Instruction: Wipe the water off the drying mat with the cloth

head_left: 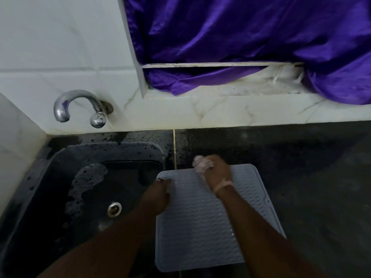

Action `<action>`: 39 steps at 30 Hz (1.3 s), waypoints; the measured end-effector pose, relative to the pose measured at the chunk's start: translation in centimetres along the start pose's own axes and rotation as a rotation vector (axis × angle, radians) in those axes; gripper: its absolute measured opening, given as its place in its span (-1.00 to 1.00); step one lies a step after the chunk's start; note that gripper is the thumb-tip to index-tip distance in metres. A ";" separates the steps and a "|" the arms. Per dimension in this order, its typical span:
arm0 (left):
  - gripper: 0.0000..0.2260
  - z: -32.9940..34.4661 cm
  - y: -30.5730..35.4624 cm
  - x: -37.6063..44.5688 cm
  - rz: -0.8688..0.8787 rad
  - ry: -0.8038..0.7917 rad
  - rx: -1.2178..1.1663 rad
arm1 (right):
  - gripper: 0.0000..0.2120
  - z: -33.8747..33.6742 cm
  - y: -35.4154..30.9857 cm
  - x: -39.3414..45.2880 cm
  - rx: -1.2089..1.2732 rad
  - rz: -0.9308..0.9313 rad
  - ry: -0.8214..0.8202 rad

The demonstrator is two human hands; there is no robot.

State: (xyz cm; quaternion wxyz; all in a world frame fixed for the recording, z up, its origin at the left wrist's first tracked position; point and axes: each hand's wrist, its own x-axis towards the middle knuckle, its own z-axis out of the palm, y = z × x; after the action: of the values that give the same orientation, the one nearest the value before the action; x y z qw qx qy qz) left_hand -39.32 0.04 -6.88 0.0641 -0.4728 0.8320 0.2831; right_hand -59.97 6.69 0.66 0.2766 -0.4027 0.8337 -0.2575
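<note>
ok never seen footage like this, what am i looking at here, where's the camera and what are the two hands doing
There is no machine here: a person works with bare hands, and the single picture comes from a wide-angle camera worn on their head, looking forward and down. That is why both forearms reach in from the bottom edge.

The grey ribbed sheet is a drying mat lying on a dark countertop, beside a dark sink with a curved metal tap on the tiled wall. A purple curtain hangs over the window behind.

The right hand grips a bunched pale cloth at the mat's far edge. The left hand rests on the mat's left edge, apparently steadying it. Small water drops glint on the mat near the left hand.
</note>
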 end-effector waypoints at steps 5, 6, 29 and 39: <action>-0.82 0.9 -1.3 -0.3 -0.288 0.272 -0.380 | -0.70 -5.0 5.4 2.1 -0.125 0.266 0.438; -0.84 0.5 -1.3 -0.2 -0.373 0.250 -0.599 | -0.61 -4.5 6.3 2.5 -0.153 0.282 0.415; -0.71 0.3 -2.7 0.1 -0.470 -0.048 -1.632 | -0.77 9.3 -5.7 -0.3 0.144 -0.141 -0.159; -0.73 -0.6 -3.3 1.6 -0.401 -0.056 -1.555 | -0.53 11.0 -1.9 0.1 -0.506 0.039 0.169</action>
State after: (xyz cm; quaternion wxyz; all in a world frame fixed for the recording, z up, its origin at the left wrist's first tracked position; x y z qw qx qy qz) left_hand -37.39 -2.76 -8.36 -0.2131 -0.5153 0.2938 0.7763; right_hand -51.73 3.32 -5.98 0.1013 -0.4197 0.8994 -0.0683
